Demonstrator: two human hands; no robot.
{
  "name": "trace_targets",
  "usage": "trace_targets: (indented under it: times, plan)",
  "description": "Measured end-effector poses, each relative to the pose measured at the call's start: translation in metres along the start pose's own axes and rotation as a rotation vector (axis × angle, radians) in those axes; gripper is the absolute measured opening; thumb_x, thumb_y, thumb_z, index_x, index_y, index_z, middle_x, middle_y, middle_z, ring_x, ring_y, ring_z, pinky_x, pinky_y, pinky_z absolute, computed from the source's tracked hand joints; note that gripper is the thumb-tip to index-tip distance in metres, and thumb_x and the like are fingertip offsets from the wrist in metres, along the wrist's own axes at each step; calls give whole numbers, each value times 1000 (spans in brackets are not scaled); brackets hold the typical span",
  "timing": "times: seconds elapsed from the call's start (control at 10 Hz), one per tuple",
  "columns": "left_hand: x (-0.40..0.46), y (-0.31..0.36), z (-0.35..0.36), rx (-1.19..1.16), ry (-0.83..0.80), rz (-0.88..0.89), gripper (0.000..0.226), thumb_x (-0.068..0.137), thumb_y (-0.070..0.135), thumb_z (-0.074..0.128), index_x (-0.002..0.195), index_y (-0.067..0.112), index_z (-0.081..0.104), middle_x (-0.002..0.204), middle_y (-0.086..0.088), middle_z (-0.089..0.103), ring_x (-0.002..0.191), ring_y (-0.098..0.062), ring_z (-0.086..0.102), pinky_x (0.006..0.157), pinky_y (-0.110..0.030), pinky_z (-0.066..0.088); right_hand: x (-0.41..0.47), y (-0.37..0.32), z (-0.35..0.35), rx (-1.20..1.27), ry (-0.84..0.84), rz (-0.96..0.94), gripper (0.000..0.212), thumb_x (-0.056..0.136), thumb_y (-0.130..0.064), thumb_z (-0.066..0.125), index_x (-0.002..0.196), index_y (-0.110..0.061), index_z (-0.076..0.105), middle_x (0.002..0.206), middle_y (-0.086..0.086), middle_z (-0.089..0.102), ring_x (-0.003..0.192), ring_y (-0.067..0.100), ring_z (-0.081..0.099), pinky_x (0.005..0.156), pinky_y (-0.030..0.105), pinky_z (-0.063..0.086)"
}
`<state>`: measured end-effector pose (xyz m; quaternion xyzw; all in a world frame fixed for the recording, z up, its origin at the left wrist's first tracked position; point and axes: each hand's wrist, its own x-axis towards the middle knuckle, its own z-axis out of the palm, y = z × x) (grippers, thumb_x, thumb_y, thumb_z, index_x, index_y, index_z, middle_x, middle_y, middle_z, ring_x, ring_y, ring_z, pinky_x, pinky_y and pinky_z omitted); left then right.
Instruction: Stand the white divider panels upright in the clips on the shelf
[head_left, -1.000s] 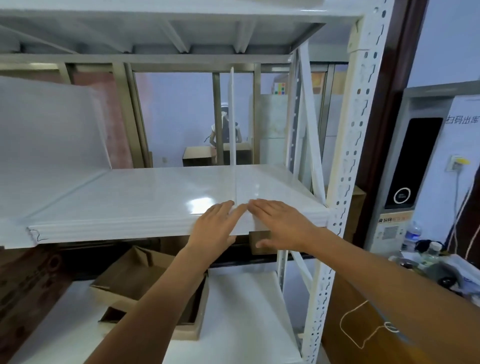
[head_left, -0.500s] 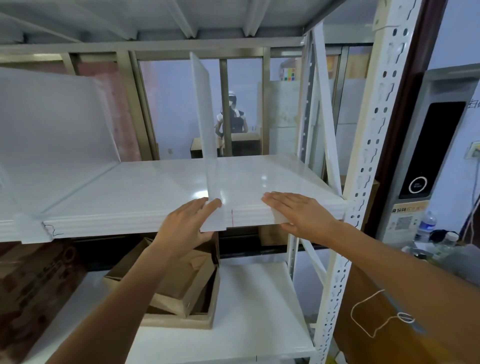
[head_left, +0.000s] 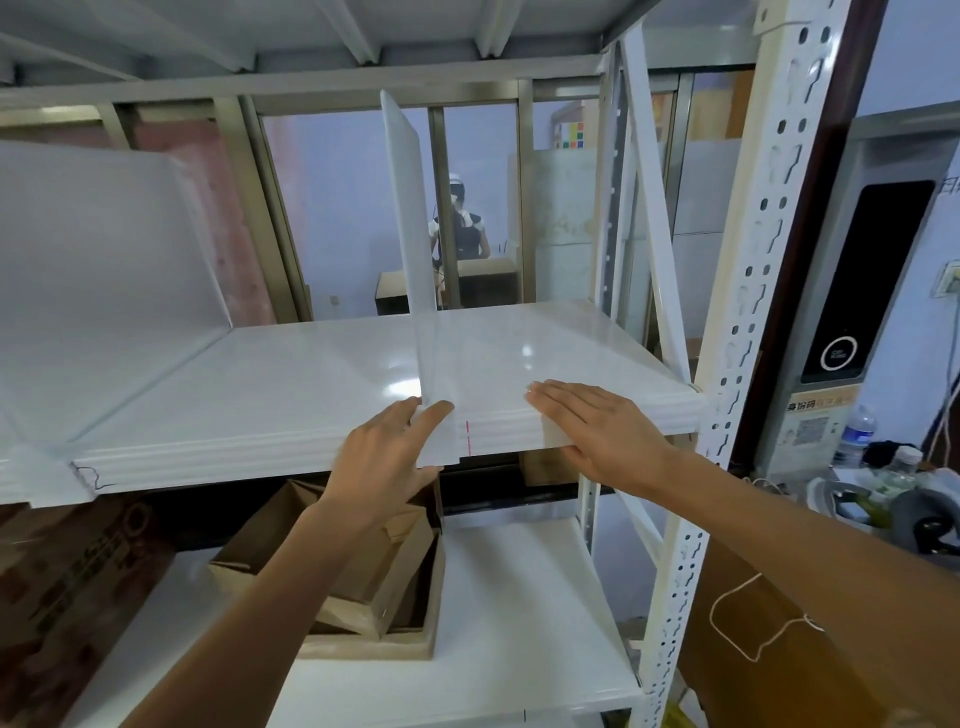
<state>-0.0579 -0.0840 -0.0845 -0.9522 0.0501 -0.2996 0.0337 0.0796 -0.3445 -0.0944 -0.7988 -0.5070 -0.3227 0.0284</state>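
Observation:
A white divider panel (head_left: 413, 218) stands upright on the glossy white shelf (head_left: 260, 395), running front to back near its middle. Its lower front end sits in a translucent clip (head_left: 440, 431) on the shelf's front edge. My left hand (head_left: 387, 452) grips that clip and the panel's base, thumb under the edge. To the right, my right hand (head_left: 592, 423) lies flat on the shelf's front edge, fingers together, holding nothing. A second white panel (head_left: 98, 249) stands at the shelf's left end, with another clip (head_left: 41, 473) on the edge below it.
White perforated uprights (head_left: 748, 291) frame the rack on the right. Open cardboard boxes (head_left: 363, 577) lie on the lower shelf, a brown carton (head_left: 67, 592) at the left. Bottles and clutter (head_left: 878, 478) sit at the far right. A person is seen through the window behind.
From edge-on, the panel now shows its side, and the view has shifted. My hands have parted: the left stays at the clip, the right has slid to the right along the shelf edge.

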Motion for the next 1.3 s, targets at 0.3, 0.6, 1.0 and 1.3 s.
trace_targets:
  times: [0.3, 0.6, 1.0, 1.3]
  plan:
    - [3, 20, 10, 3, 35, -128, 75, 60, 27, 90, 125, 24, 53, 115, -12, 66, 96, -30, 67, 76, -40, 57, 1, -3, 0, -5, 13, 18, 70, 73, -13, 75, 138, -7, 50, 139, 12, 55, 124, 26, 55, 105, 35, 31]
    - [3, 24, 10, -21, 55, -136, 73, 59, 24, 91, 123, 22, 56, 114, -13, 66, 98, -32, 66, 77, -42, 57, 0, -4, 0, 19, 0, 35, 70, 73, -12, 74, 138, -7, 49, 138, 12, 55, 125, 26, 55, 105, 36, 35]
    - [-3, 23, 4, -140, 40, -100, 74, 74, 21, 82, 136, 30, 43, 127, -9, 54, 114, -29, 54, 98, -40, 46, -1, 1, -10, 1, -76, 9, 72, 82, -21, 70, 146, -12, 38, 149, 8, 44, 135, 23, 44, 112, 34, 25]
    - [-19, 6, -57, -254, 22, -147, 61, 87, 42, 66, 142, 40, 39, 141, 10, 49, 123, -11, 47, 98, -18, 27, 3, 6, -48, 208, -212, 98, 69, 90, -54, 51, 149, -29, 26, 154, -4, 32, 139, 16, 32, 113, 39, 32]
